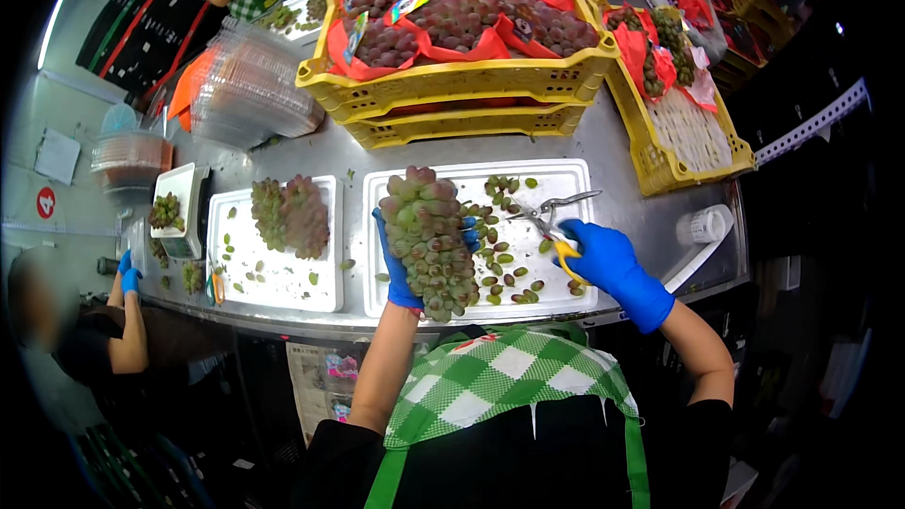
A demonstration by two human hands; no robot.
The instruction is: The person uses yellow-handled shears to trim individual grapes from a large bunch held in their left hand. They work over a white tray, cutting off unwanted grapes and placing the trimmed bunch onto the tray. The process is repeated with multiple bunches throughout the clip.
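My left hand point(399, 276), in a blue glove, holds up a large bunch of green and reddish grapes point(431, 247) over a white tray point(477, 170); the bunch hides much of the hand. To its right, my gloved right hand point(611, 265) grips scissors with yellow handles point(568, 258), their blades pointing up and left. Pruning shears point(565, 201) lie on the tray just behind the scissors, partly overlapped in view. Loose grapes point(503, 247) are scattered on the tray between the bunch and the scissors.
Stacked yellow crates point(452, 85) of grapes in red wrapping stand behind the tray, another yellow crate point(643, 155) at right. Left are a second tray point(276, 290) with grapes, a scale point(185, 244) and clear plastic containers point(244, 85). Co-workers stand at left and behind. A white roll point(707, 225) lies right.
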